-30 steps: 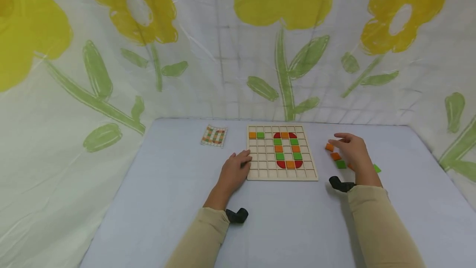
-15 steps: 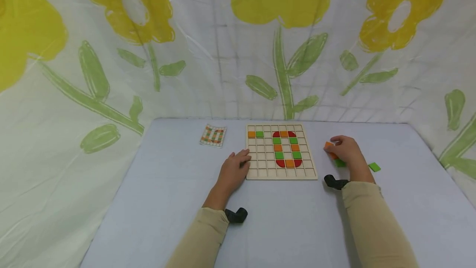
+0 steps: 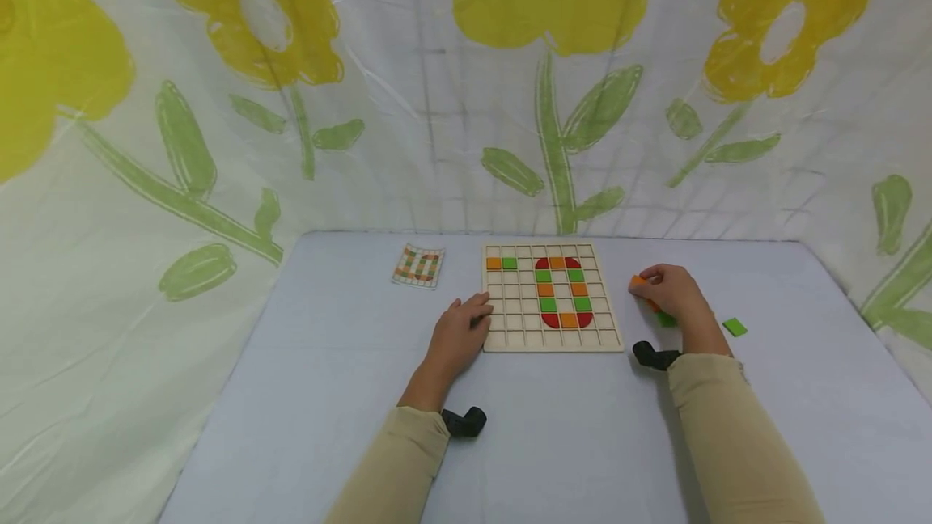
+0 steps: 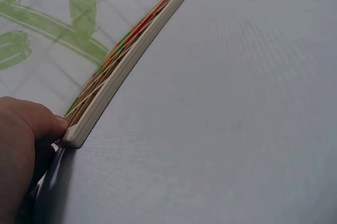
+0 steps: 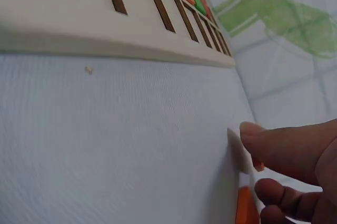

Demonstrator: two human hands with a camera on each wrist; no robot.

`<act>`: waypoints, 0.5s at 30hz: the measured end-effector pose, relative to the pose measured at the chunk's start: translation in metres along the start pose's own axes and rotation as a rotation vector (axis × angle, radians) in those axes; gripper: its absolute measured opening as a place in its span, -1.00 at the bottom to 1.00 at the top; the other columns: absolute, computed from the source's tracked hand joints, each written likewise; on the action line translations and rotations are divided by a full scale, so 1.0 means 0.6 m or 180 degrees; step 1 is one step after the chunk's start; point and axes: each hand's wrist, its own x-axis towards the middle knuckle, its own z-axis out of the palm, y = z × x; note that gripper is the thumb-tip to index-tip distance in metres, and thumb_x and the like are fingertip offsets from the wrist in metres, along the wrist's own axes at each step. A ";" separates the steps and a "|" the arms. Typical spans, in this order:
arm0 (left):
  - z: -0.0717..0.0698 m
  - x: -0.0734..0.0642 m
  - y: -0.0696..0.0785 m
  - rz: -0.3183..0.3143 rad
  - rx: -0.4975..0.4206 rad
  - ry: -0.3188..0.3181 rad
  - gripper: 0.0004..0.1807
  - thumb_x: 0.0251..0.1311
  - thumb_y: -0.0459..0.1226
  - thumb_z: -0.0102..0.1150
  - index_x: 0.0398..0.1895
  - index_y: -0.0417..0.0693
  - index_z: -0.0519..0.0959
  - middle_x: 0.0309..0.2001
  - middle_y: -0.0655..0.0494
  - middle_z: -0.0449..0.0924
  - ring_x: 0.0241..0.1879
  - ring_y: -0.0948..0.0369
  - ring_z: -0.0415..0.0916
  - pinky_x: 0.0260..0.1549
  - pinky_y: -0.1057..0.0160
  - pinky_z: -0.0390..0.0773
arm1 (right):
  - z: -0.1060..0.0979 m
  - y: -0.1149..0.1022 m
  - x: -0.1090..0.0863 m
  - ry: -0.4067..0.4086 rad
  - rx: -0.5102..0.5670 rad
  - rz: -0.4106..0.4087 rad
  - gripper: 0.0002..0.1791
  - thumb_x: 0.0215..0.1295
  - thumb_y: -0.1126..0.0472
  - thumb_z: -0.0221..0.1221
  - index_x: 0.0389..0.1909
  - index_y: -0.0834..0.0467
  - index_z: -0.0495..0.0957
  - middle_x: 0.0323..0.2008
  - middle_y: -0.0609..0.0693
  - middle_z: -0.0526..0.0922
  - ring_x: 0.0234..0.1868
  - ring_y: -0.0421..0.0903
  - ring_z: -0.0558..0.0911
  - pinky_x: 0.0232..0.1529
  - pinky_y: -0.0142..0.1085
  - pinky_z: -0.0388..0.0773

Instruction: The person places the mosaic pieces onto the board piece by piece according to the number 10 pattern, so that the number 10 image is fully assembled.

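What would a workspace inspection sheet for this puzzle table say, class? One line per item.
Surface: pale blue table.
Job's things: wooden grid board partly filled with orange, green and red tiles; orange tile pinched in right hand.
Clutter: pattern card; loose green tile.
Grippers: left hand rests against the board's left edge.
Cables: nothing seen.
Surroundings: flower-print sheet.

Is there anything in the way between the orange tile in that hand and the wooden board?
No. The right hand pinches the orange tile beside the board, and only bare table lies between them. The left hand rests at the board's opposite edge.
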 end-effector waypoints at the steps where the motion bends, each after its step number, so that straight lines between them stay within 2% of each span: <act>1: 0.000 0.000 0.000 0.0004 -0.0007 0.0000 -0.71 0.33 -0.28 0.17 0.08 -0.08 0.66 0.31 0.17 0.48 0.35 0.20 0.38 0.49 0.13 0.12 | 0.004 -0.007 0.000 0.0018 0.0024 -0.0016 -0.45 0.34 0.00 0.18 0.16 0.31 0.44 -0.01 0.30 0.50 -0.14 0.11 0.50 -0.23 -0.19 0.48; 5: -0.001 0.000 0.001 0.0013 0.0001 0.0004 -0.71 0.32 -0.29 0.18 0.07 -0.09 0.66 0.31 0.16 0.48 0.35 0.19 0.38 0.49 0.14 0.12 | 0.030 -0.052 0.005 0.0116 0.0091 -0.0211 -0.48 0.33 0.01 0.20 0.16 0.27 0.46 0.01 0.27 0.46 -0.09 0.13 0.43 -0.18 -0.14 0.46; 8: -0.001 0.001 0.001 0.0004 0.0032 0.0024 -0.72 0.32 -0.29 0.18 0.07 -0.09 0.66 0.31 0.17 0.48 0.35 0.20 0.38 0.49 0.15 0.12 | 0.056 -0.097 0.011 0.0066 0.0131 -0.0442 -0.50 0.33 0.01 0.23 0.15 0.24 0.49 0.00 0.25 0.49 -0.08 0.14 0.44 -0.13 -0.09 0.48; 15: -0.001 0.000 0.000 0.0000 0.0007 -0.0001 -0.71 0.33 -0.29 0.17 0.07 -0.10 0.66 0.31 0.16 0.48 0.35 0.18 0.38 0.48 0.12 0.13 | 0.116 -0.187 0.023 -0.0312 0.0083 -0.0940 -0.55 0.29 0.01 0.28 0.13 0.13 0.56 -0.07 0.14 0.55 -0.16 0.04 0.50 -0.19 -0.17 0.52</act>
